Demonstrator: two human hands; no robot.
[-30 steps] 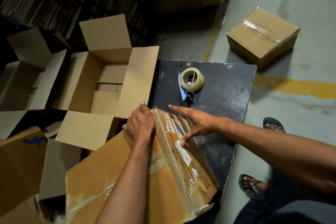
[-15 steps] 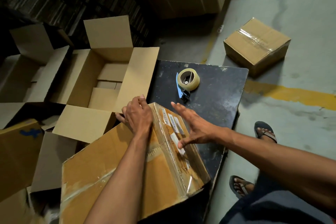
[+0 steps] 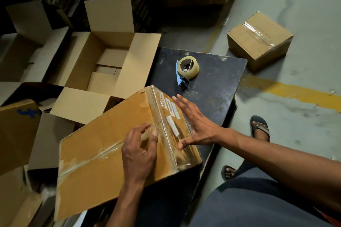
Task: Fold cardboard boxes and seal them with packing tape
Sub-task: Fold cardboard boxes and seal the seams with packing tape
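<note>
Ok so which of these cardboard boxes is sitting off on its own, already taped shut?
The small box on the bare floor beyond the black table. Clear tape runs across its closed top, and nothing touches it.

The left hand (image 3: 139, 150) comes up from the near edge on a bare forearm, palm down, fingers loosely curled with the fingertips pressing down and the thumb spread to the left. The right hand (image 3: 198, 124) reaches in from the right on a long bare arm, fingers straight and fanned toward the far left, thumb pointing near-left. Neither grip closes on anything.
</note>
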